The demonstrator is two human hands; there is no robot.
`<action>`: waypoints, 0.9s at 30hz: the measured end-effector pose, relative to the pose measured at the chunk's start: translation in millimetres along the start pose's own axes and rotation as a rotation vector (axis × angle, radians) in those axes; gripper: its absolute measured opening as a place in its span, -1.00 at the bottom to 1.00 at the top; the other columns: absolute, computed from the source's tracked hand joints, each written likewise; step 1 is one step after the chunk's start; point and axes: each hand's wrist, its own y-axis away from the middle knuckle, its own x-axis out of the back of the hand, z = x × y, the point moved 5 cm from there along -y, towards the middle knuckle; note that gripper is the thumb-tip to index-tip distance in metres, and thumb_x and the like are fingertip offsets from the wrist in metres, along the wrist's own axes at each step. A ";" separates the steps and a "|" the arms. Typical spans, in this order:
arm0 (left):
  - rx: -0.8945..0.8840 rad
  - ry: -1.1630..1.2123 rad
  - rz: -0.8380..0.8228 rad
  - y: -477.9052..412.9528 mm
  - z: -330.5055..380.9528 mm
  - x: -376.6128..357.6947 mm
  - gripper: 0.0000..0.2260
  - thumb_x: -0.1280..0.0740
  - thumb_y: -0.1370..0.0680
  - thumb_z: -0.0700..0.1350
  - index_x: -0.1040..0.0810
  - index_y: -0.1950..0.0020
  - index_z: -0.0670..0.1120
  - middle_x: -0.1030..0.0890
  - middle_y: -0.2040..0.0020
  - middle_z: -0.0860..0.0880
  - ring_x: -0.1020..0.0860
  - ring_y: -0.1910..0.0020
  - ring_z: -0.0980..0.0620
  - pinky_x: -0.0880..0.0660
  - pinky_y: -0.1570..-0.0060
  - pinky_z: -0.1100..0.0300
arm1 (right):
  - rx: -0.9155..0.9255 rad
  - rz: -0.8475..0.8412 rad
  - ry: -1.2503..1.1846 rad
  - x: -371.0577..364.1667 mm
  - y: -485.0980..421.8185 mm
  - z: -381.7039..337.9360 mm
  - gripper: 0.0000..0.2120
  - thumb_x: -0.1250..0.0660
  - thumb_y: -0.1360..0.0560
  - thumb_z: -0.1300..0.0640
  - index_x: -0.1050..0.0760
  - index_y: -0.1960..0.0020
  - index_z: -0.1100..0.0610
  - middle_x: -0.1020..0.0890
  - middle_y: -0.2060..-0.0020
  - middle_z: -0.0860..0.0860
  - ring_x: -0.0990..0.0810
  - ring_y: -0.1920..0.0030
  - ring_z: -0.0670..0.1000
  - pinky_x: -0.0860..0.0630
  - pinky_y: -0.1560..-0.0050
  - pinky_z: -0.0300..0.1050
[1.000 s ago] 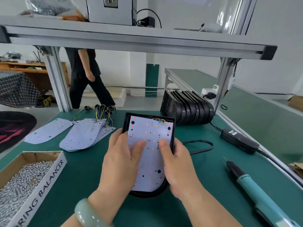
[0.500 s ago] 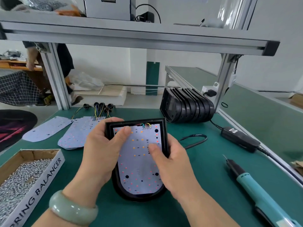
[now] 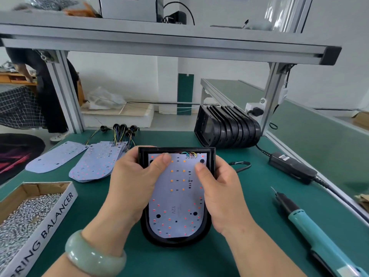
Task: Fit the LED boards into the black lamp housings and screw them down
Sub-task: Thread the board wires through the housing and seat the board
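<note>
left hand (image 3: 131, 182): clamped on the left side of the housing (image 3: 175, 241), fingers curled round its top left corner, thumb flat on the board (image 3: 175, 198) near the top. green bangle (image 3: 93, 256) on that wrist.
right hand (image 3: 221, 194): same deal on the other side, wrapped round the housing's right edge, thumb tip pressing the board's upper right.
board: white, sitting inside the housing, rounded end toward the person, little red and orange leds all over, "12v" printed low down. coloured wires (image 3: 188, 154) come off its top edge.
housing: black, middle of the green tabletop (image 3: 249, 206), between both hands. can't tell if it's lying flat or tipped up a bit.
spare boards (image 3: 95, 162): fanned pile just left of the hands, wires trailing off the far end, one more lying apart further left.
spare housings (image 3: 227, 126): black stack on its side, back right, well apart from the hands.
box (image 3: 50, 220): cardboard, front left, full of silver screws (image 3: 22, 216).
screwdriver (image 3: 319, 234): teal electric one lying on the right, tip pointing away, untouched.
adapter (image 3: 291, 169): black brick with a cord, right of the housing, near the tabletop edge.
</note>
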 end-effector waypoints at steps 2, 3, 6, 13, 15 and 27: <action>-0.033 -0.041 0.012 -0.3 3.6 -1.1 -0.78 -0.50 -0.39 -0.15 -0.64 0.31 0.19 -0.67 0.34 0.13 -0.61 0.40 0.19 -0.51 0.43 0.33 | 0.007 0.022 -0.010 0.1 0.0 -1.6 -0.82 -0.30 -0.57 0.21 -0.58 0.19 0.06 -0.67 0.29 -0.10 -0.60 0.27 -0.15 -0.51 0.26 -0.30; -0.047 -0.057 0.016 -0.3 4.5 -1.4 -0.80 -0.51 -0.38 -0.14 -0.64 0.30 0.18 -0.67 0.34 0.13 -0.60 0.40 0.20 -0.51 0.43 0.33 | 0.013 0.044 -0.012 1.0 -0.6 -2.2 -0.81 -0.32 -0.56 0.19 -0.58 0.22 0.06 -0.66 0.31 -0.11 -0.59 0.30 -0.16 -0.50 0.29 -0.32; -0.034 -0.102 -0.027 1.3 3.1 -3.6 -0.82 -0.48 -0.43 -0.12 -0.64 0.23 0.19 -0.68 0.27 0.14 -0.61 0.33 0.18 -0.56 0.32 0.27 | 0.028 0.107 -0.009 5.9 -3.2 -2.1 -0.78 -0.33 -0.55 0.18 -0.61 0.25 0.01 -0.66 0.33 -0.14 -0.58 0.32 -0.18 -0.50 0.31 -0.35; -0.079 -0.256 -0.058 4.2 4.7 -5.5 -0.86 -0.39 -0.51 -0.17 -0.59 0.20 0.06 -0.67 0.27 0.16 -0.58 0.34 0.19 -0.53 0.31 0.29 | -0.033 0.071 -0.084 7.2 -2.7 1.4 -0.84 -0.37 -0.52 0.20 -0.61 0.22 0.06 -0.69 0.26 -0.03 -0.64 0.26 -0.06 -0.57 0.27 -0.24; -0.117 -0.321 -0.047 3.4 6.7 -5.9 -0.87 -0.39 -0.50 -0.14 -0.57 0.21 0.07 -0.66 0.25 0.16 -0.56 0.35 0.19 -0.49 0.34 0.33 | -0.013 0.083 -0.084 7.4 -2.9 -0.1 -0.83 -0.39 -0.50 0.24 -0.60 0.23 0.05 -0.70 0.27 -0.02 -0.66 0.28 -0.07 -0.55 0.30 -0.26; 0.118 -0.353 -0.105 15.6 -18.6 -5.7 -0.95 -0.38 -0.51 -0.06 -0.61 0.14 0.01 -0.69 0.21 0.09 -0.65 0.22 0.05 -0.56 0.20 0.16 | 0.024 0.181 -0.121 14.4 -6.8 0.8 -0.92 -0.45 -0.44 0.04 -0.64 0.23 -0.09 -0.69 0.26 -0.06 -0.64 0.22 -0.04 -0.62 0.16 -0.10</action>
